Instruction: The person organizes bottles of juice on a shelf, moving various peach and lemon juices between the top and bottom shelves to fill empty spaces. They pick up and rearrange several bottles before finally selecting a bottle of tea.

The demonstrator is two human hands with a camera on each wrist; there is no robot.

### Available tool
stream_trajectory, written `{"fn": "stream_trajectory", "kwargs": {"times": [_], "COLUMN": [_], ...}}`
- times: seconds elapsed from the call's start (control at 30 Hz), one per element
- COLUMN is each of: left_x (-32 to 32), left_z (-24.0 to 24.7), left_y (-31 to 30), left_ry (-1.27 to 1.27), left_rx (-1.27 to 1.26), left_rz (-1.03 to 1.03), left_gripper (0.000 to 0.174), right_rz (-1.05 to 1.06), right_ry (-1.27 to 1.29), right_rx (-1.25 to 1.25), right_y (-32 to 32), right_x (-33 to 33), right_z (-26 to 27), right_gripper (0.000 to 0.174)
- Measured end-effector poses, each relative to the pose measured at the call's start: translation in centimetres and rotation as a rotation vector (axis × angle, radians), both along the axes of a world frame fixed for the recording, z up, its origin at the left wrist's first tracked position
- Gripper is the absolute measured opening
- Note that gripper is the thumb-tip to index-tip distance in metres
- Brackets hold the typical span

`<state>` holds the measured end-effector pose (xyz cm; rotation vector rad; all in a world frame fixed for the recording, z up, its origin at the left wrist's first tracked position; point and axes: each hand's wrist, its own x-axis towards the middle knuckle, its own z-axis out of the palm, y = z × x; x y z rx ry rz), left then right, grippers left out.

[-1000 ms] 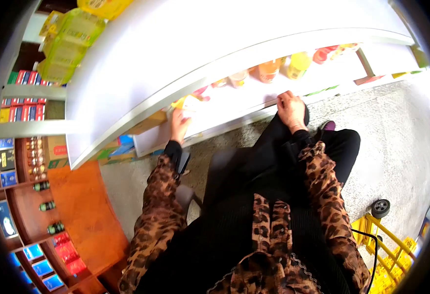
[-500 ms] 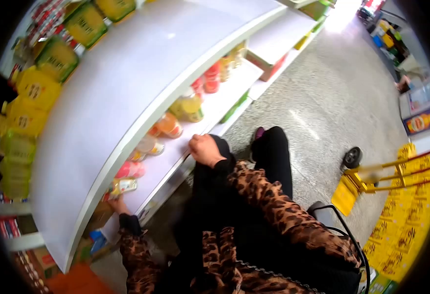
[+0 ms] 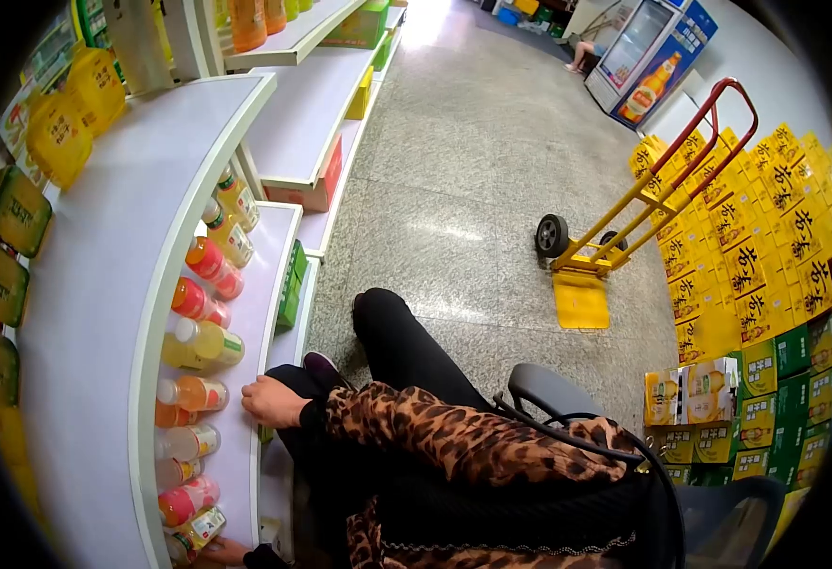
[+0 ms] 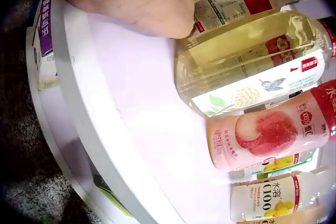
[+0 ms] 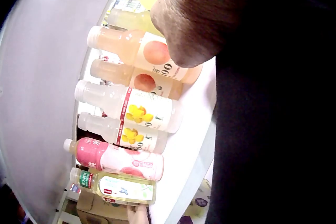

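Along the lower shelf (image 3: pixel 253 284), bottled drinks stand in a row. At the near end, my left hand (image 3: pixel 221 551) touches the lower part of a pale yellow bottle (image 3: pixel 208 524). The left wrist view has the hand (image 4: pixel 152 6) against a bottle with a red and white label (image 4: pixel 231 4), its fingertips hidden. Beside it are another pale yellow bottle (image 4: pixel 252 58) and a pink peach bottle (image 4: pixel 268 129). My right hand (image 3: pixel 276 402), loosely curled and holding nothing, rests by the knee at the shelf edge; the right wrist view shows it (image 5: pixel 197 19) in front of the bottles.
An upper white shelf (image 3: pixel 103 284) overhangs the bottles. Right of the legs are a chair (image 3: pixel 544 389), a yellow hand truck (image 3: pixel 582 302) and stacked yellow cartons (image 3: pixel 748 256). A drinks fridge (image 3: pixel 648 62) stands farther back, near a person's legs (image 3: pixel 579 55).
The head view has swung right, bringing the aisle, hand truck and carton stacks into fuller view. The left hand stays by the end bottle, now low in view; the right hand stays near the knee.
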<state>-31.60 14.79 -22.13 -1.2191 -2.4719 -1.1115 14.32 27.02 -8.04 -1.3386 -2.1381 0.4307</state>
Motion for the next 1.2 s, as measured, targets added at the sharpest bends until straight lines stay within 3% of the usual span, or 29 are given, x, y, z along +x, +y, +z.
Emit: {"fn": "stream_trajectory", "kwargs": {"times": [0.27, 0.73, 0.87, 1.07, 1.2], "left_x": [-1.8, 1.0, 0.0, 2.7, 1.8], "left_z": [-2.0, 0.6, -0.8, 2.2, 1.2], "left_y": [0.0, -0.8, -0.6, -0.3, -0.6], "left_ry": [-0.026, 0.084, 0.101, 0.15, 0.115], "left_rx": [0.053, -0.315, -0.288, -0.272, -0.167], "left_rz": [-0.012, 0.213, 0.22, 0.233, 0.092], "left_gripper": [0.064, 0.07, 0.074, 0.071, 0.065], "right_rz": [-0.012, -0.002, 0.005, -0.012, -0.007], "right_ry": [-0.017, -0.052, -0.051, -0.053, -0.064], "right_rx": [-0.05, -0.041, -0.036, -0.017, -0.025], "right_y": [0.2, 0.3, 0.2, 0.2, 0.4], "right_x": [-0.4, -0.2, 0.1, -0.1, -0.1], "right_z": [-0.1, 0.2, 0.6, -0.3, -0.4], "right_gripper": [0.011, 0.014, 0.016, 0.014, 0.012]}}
